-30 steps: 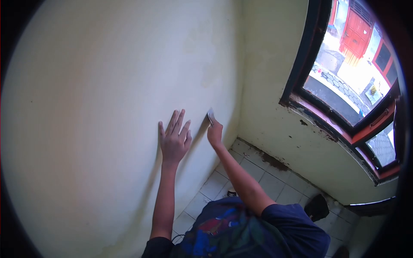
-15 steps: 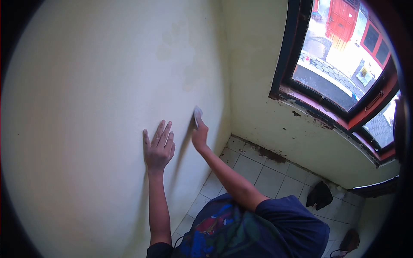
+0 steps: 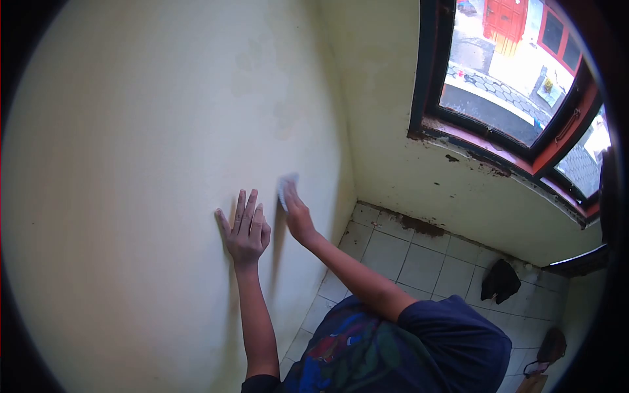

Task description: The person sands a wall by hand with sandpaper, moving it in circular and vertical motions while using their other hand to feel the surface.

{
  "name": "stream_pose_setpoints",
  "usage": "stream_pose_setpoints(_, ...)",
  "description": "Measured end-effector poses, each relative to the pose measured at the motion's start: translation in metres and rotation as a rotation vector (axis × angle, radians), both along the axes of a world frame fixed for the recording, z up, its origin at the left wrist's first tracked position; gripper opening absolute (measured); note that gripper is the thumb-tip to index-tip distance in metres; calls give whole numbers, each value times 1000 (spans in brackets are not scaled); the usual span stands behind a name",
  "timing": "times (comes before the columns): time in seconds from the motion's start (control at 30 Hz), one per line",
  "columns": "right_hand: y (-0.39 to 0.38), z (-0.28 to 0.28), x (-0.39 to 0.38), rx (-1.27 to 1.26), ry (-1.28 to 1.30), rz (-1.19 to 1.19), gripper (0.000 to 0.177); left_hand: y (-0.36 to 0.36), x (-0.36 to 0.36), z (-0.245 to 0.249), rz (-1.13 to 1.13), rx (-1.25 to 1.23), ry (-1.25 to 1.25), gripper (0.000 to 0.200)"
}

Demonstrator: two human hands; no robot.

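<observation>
My left hand (image 3: 246, 234) lies flat on the pale yellow wall (image 3: 144, 196), its fingers spread and pointing up. To its right, my right hand (image 3: 298, 215) holds a thin whitish piece (image 3: 287, 188), blurred by motion, close against the same wall. What the piece is made of is too blurred to tell. Faint darker patches show on the wall above both hands.
A dark and red window frame (image 3: 481, 145) is at the upper right, with peeling, stained plaster below it. On the white tiled floor (image 3: 386, 252) lie a black item (image 3: 500, 281) and a dark reddish item (image 3: 552, 346).
My right hand has moved slightly left and down with the whitish piece, which now shows broader and blurred. My left hand stays on the wall. The view has shifted a little.
</observation>
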State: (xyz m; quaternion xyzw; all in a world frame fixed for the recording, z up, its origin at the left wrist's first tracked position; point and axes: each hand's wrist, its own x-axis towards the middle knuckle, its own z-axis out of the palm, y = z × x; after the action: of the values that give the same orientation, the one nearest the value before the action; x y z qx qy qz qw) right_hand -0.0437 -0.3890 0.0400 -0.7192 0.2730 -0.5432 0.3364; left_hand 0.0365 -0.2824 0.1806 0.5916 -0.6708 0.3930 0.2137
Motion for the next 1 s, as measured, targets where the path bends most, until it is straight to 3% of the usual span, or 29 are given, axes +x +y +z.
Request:
stream_pose_setpoints(0.1, -1, -71, -4, 189, 221, -39, 67, 0, -1, 0, -14, 22, 9, 21)
stream_pose_setpoints(0.2, 3, -9, 9, 178, -38, 2, 56, 0, 3, -5, -53, -7, 13, 19)
stream_pose_setpoints(0.27, 21, 61, 6, 132, -14, 61, 56, 2, 6, -9, -117, -99, 72, 21)
stream_pose_setpoints(0.3, 36, 97, 0, -161, -50, 20, 62, -2, 6, -11, -178, -200, 137, 23)
stream_pose_setpoints(0.4, 45, 57, -5, -333, -3, 68, 65, -2, 8, -10, -171, -136, 93, 23)
stream_pose_setpoints(0.5, 44, -19, -14, -197, 154, 75, 69, 0, 6, -9, -143, -72, 72, 24)
stream_pose_setpoints(0.57, 43, -33, -17, 274, 302, 114, 76, 3, 6, -9, -116, -42, 67, 25)
stream_pose_setpoints(0.6, 40, -39, -4, 125, 156, 56, 78, 3, 9, -9, -126, -52, 58, 25)
stream_pose_setpoints(0.63, 39, -7, 1, 236, 218, 100, 75, 4, 10, -11, -130, -55, 64, 25)
stream_pose_setpoints(0.73, 47, 75, 1, 191, 157, 151, 70, 5, 8, -11, -170, -49, 110, 26)
stream_pose_setpoints(0.8, 53, 100, 0, -124, -23, 112, 66, 8, 10, -8, -234, -30, 166, 29)
stream_pose_setpoints(0.9, 52, 52, 1, -296, 34, 37, 64, 9, 8, -6, -234, 32, 161, 30)
stream_pose_setpoints(0.97, 50, 19, -7, -290, 105, 14, 66, 8, 3, -1, -228, 37, 158, 29)
stream_pose_setpoints(1.0, 50, 8, -10, -165, 184, 31, 67, 8, 2, 0, -216, 51, 161, 29)
